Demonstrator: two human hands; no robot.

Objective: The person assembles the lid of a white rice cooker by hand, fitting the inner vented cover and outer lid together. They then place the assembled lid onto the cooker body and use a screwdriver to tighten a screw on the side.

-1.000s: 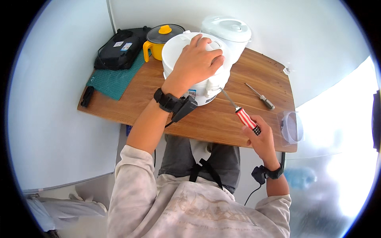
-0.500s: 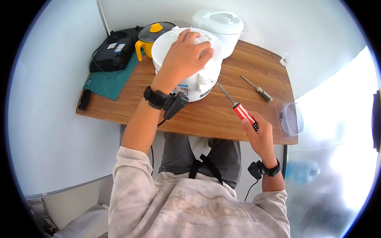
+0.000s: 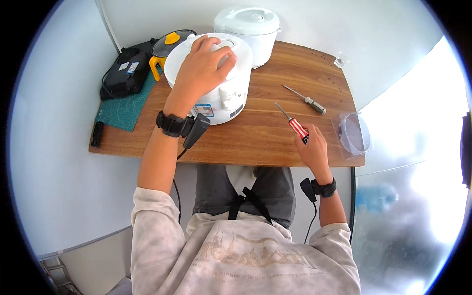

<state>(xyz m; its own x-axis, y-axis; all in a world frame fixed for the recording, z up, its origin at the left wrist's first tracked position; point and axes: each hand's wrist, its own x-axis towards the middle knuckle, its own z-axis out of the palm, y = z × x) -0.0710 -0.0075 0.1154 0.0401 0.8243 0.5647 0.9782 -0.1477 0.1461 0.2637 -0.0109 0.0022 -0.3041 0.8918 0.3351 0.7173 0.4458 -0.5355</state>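
A white rice cooker [image 3: 209, 98] stands on the table, left of the middle, its lid shut. My left hand [image 3: 204, 66] rests on top of the lid with fingers spread and slightly bent. Over the table to the right, my right hand [image 3: 313, 147] is closed around the rear of a screwdriver [image 3: 297, 128]. Its handle is striped red and white with a dark starred end, and the metal shaft points away from me and to the left. Whether it touches the wood I cannot tell. A second screwdriver [image 3: 314, 104], with a grey handle, lies farther back.
Another white rice cooker [image 3: 263, 42] stands behind. At the left are a yellow pot [image 3: 156, 64] with a glass lid, a black case [image 3: 125, 78], a green cutting mat [image 3: 120, 112] and a small black object [image 3: 97, 133]. Clear plastic packaging [image 3: 351, 135] lies near the right edge.
My right hand has moved away from me, lowering the screwdriver toward the table and away from the rice cooker. The left hand stays on the lid. The whole view has shifted a little.
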